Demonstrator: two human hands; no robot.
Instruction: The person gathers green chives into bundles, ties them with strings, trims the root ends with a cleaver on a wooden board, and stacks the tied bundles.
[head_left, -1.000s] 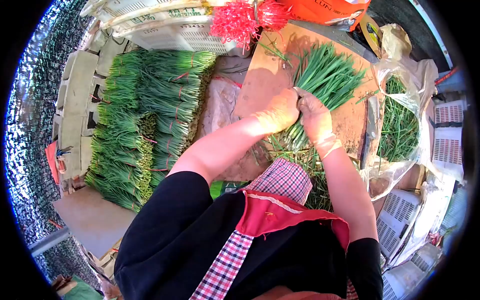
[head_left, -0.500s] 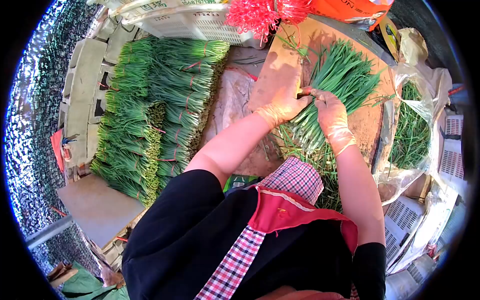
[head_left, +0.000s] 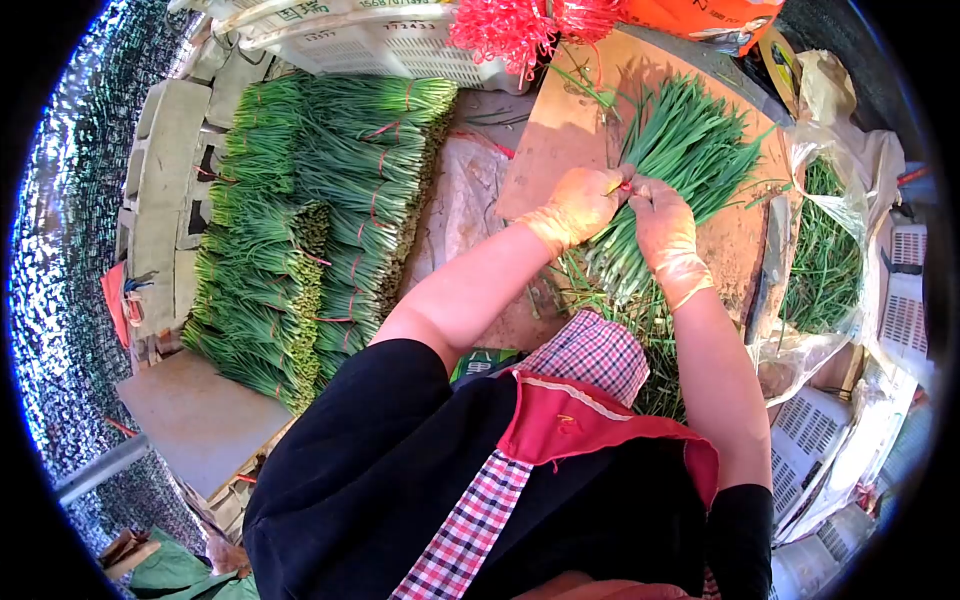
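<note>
The left hand [head_left: 580, 205] pinches a red tie [head_left: 626, 186] at the middle of a bunch of green chives [head_left: 690, 145], which lies slanted on the wooden board [head_left: 560, 140]. The right hand [head_left: 664, 230] has its fingertips pressed together just beside the tie; I can't tell whether they grip an end of it. Tied bundles [head_left: 350, 190] lie in rows to the left, and a clear plastic bag [head_left: 845, 210] of loose greens sits right of the board.

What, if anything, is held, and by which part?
The left hand and right hand pinch a red tie at the middle of a bunch of greens; fingers hide which part of the tie.
</note>
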